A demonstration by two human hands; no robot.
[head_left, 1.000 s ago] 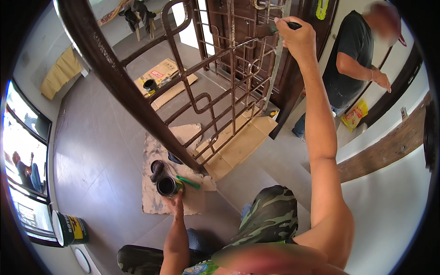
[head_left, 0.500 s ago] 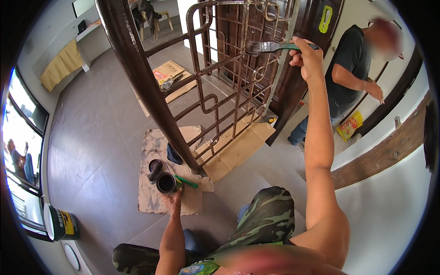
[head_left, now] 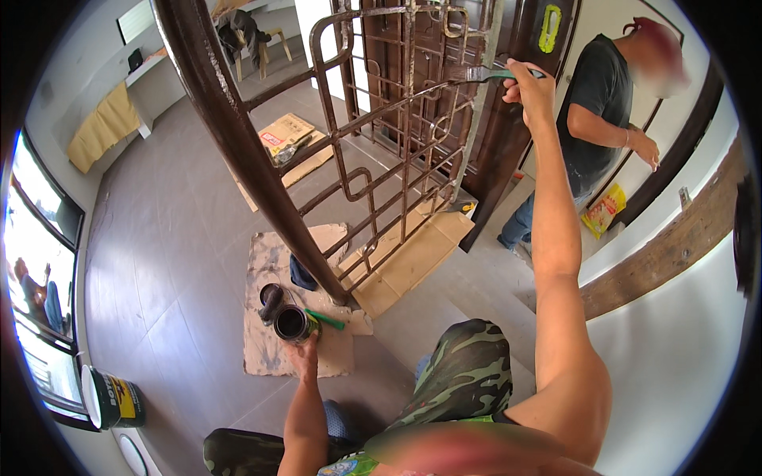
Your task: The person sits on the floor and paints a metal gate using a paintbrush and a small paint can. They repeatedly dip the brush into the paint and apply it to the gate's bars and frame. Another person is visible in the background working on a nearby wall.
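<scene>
In my raised right hand (head_left: 530,94) is a paintbrush (head_left: 498,74) with a teal handle. Its bristles point left, at the upper bars of a brown metal grille (head_left: 349,127); whether they touch a bar I cannot tell. My left hand (head_left: 303,357) grips the side of an open paint can (head_left: 292,324) with dark paint inside, low over a stained cardboard sheet (head_left: 258,349). Beside it are a second dark container (head_left: 267,290), a dark paint roller (head_left: 271,306) and a green handle (head_left: 327,319). The grille's thick brown post (head_left: 258,163) slants down toward the cardboard.
At the right stands another person (head_left: 603,119) in a dark shirt, by a yellow bag (head_left: 606,210). More cardboard (head_left: 397,266) lies beneath the grille. Farther back, flattened boxes (head_left: 290,136) rest on the floor. A dark green bucket (head_left: 119,399) is at the lower left.
The brush and my right hand have shifted slightly right along the grille. My left hand still holds the paint can. The view has shifted a little.
</scene>
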